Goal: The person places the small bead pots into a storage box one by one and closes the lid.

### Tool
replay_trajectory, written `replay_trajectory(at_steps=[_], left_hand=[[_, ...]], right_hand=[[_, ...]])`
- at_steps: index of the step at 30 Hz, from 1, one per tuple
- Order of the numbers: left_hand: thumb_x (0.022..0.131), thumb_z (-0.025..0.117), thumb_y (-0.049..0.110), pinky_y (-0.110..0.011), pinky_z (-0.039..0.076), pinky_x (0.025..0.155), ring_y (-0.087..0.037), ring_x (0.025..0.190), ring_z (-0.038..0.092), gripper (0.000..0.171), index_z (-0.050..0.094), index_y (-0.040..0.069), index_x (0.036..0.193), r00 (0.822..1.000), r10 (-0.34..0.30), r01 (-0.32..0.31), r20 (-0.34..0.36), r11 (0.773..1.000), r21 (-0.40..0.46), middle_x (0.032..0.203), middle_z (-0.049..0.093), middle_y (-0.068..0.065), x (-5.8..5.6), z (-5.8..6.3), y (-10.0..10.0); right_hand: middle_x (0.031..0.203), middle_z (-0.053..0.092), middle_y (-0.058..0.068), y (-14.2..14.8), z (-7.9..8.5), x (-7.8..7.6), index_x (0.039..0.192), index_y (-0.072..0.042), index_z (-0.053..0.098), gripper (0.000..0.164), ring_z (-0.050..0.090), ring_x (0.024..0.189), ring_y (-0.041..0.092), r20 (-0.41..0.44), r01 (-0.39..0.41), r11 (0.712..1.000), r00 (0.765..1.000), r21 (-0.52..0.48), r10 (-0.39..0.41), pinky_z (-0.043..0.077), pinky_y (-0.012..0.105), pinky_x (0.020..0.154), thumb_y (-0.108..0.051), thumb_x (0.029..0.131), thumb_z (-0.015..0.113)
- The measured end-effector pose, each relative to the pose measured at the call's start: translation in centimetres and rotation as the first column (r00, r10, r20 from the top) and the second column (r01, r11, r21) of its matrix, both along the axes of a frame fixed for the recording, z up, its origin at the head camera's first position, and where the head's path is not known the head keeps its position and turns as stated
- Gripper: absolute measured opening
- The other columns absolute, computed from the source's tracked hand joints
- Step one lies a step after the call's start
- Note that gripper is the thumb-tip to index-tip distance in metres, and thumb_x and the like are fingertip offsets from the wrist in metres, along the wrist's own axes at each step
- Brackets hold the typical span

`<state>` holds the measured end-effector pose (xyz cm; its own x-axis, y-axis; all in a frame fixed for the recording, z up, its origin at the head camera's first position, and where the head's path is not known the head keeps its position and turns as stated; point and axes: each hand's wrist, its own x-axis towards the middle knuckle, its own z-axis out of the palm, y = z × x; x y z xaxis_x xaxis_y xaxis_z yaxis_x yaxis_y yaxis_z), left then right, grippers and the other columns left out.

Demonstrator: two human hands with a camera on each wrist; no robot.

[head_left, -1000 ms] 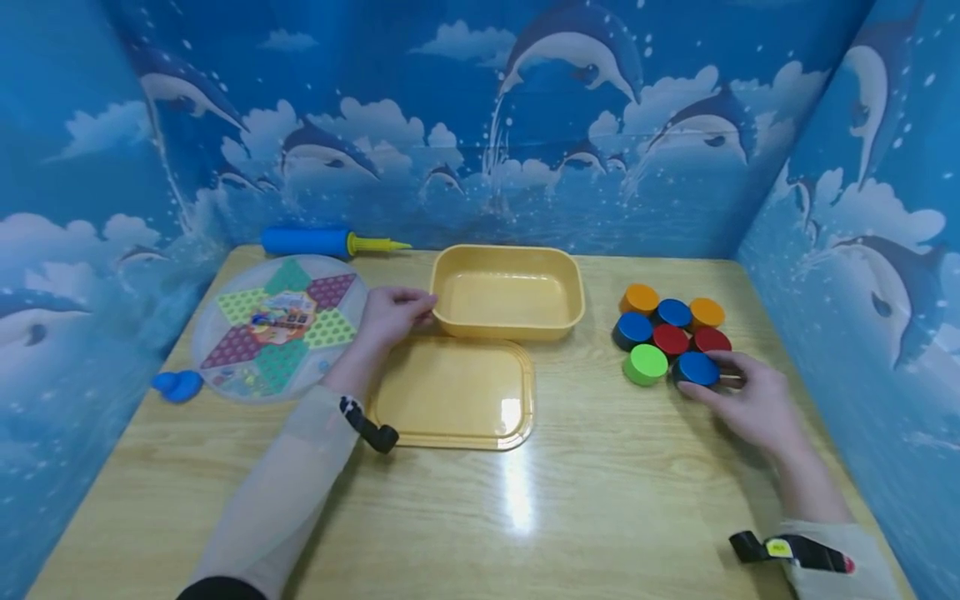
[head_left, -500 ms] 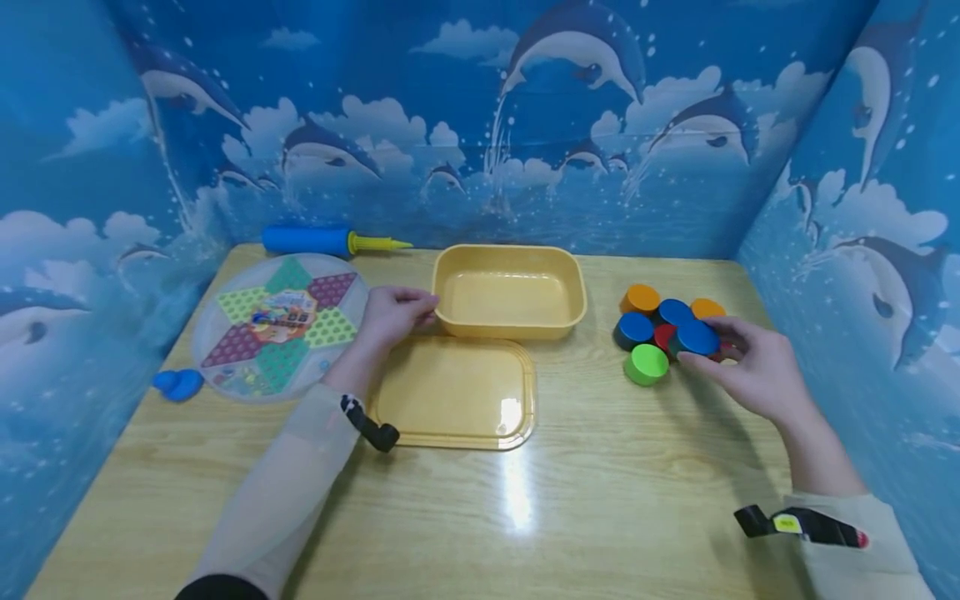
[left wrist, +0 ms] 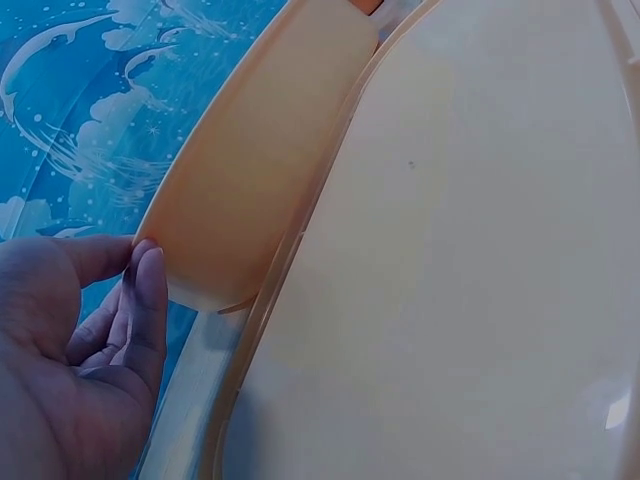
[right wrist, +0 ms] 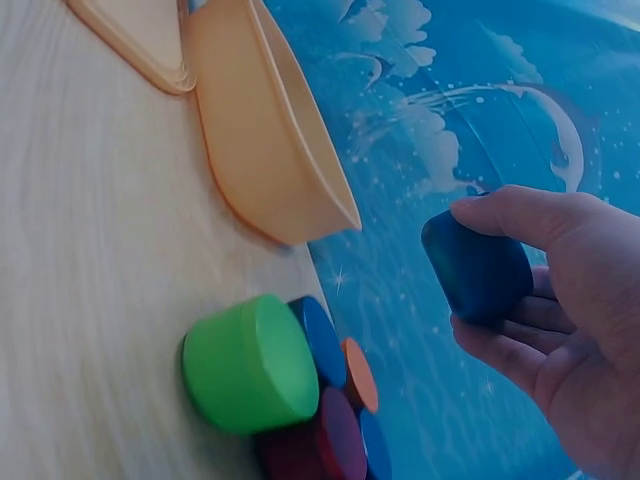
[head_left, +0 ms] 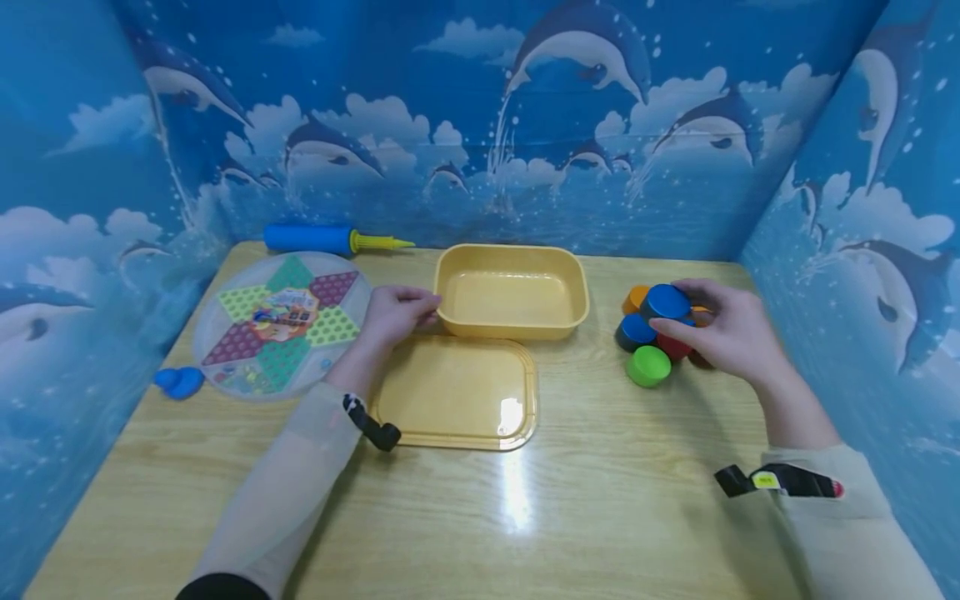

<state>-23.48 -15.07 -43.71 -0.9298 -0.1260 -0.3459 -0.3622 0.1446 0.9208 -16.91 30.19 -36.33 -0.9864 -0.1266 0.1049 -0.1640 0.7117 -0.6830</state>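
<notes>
A blue cylinder (head_left: pixel 666 302) is gripped between the thumb and fingers of my right hand (head_left: pixel 731 329), held above the group of coloured cylinders. In the right wrist view this blue cylinder (right wrist: pixel 475 265) is off the table. Below it stand a green cylinder (head_left: pixel 648 366), another blue one (head_left: pixel 635 332), a red one (head_left: pixel 672 347) and an orange one (head_left: pixel 634 297); others are partly hidden by the hand. My left hand (head_left: pixel 397 317) pinches the left rim of the yellow open box (head_left: pixel 512 328); the left wrist view shows thumb and finger on the box's (left wrist: pixel 240 170) corner.
A yellow lid (head_left: pixel 453 396) lies flat in front of the box. To the left are a round star-patterned game board (head_left: pixel 281 321), a blue and yellow hand pump (head_left: pixel 311 239) and a small blue object (head_left: pixel 178 382). Dolphin-print walls (head_left: pixel 465 100) enclose the table's back and sides.
My right hand has lifted the blue cylinder from the near side of the group and carried it up, away from me and slightly left. The left hand stays at the box rim.
</notes>
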Motion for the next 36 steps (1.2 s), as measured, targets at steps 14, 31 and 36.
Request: replay_trajectory(at_steps=[14, 31, 36], left_hand=[[0.099, 0.078, 0.018, -0.028, 0.064, 0.080, -0.020, 0.088, 0.075, 0.027, 0.074, 0.001, 0.120, 1.000, 0.016, -0.016, 0.015, 1.000, -0.002, 0.113, 0.071, -0.016, 0.0, -0.2, -0.1], [0.099, 0.079, 0.016, -0.028, 0.064, 0.080, -0.020, 0.088, 0.074, 0.029, 0.073, 0.000, 0.122, 0.999, 0.023, -0.024, 0.023, 1.000, 0.020, 0.114, 0.071, -0.016, 0.0, -0.1, 0.0], [0.099, 0.079, 0.018, -0.028, 0.064, 0.081, -0.020, 0.090, 0.075, 0.029, 0.074, 0.001, 0.122, 1.000, 0.019, -0.019, 0.021, 1.000, 0.020, 0.114, 0.071, -0.015, 0.0, -0.1, 0.1]], right_hand=[[0.148, 0.056, 0.024, -4.4, 0.8, -3.0, 0.151, 0.003, 0.052, 0.076, 0.059, 0.131, 0.040, 0.046, -0.073, 0.994, 0.996, -0.080, 0.077, 0.051, 0.057, 0.108, -0.032, 0.094, 0.085], [0.147, 0.057, 0.020, -9.0, 0.4, -6.6, 0.149, 0.001, 0.055, 0.063, 0.059, 0.132, 0.037, 0.076, -0.208, 0.966, 0.972, -0.153, 0.221, 0.052, 0.052, 0.109, -0.020, 0.095, 0.083], [0.144, 0.059, 0.021, -10.2, -0.3, -7.9, 0.148, 0.002, 0.056, 0.061, 0.059, 0.131, 0.037, 0.072, -0.254, 0.946, 0.959, -0.202, 0.273, 0.053, 0.047, 0.108, -0.017, 0.096, 0.083]])
